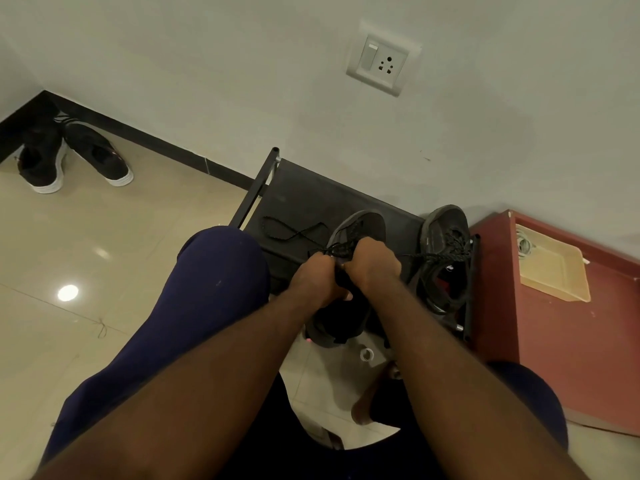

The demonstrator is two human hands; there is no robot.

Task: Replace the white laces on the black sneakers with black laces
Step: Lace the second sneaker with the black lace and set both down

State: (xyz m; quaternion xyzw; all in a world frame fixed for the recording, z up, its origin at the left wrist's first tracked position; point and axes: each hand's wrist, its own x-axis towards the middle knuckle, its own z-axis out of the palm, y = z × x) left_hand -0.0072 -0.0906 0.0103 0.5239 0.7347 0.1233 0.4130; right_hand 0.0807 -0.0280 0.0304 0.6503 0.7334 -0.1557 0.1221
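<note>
A black sneaker (360, 226) lies on the black shoe rack (304, 195), toe pointing away from me. My left hand (313, 278) and my right hand (372, 263) are side by side over its lacing, fingers curled, each pinching the black lace (294, 232). A loose length of that lace trails left across the rack top. The eyelets under my hands are hidden. A second black sneaker (445, 251) with black laces lies on the rack's right end, tilted on its side.
A red cabinet (561, 327) with a beige tray (554, 271) stands right of the rack. Another pair of black shoes with white soles (69, 157) sits in the far left corner on the tiled floor. My knees flank the rack. A wall socket (382, 62) is above.
</note>
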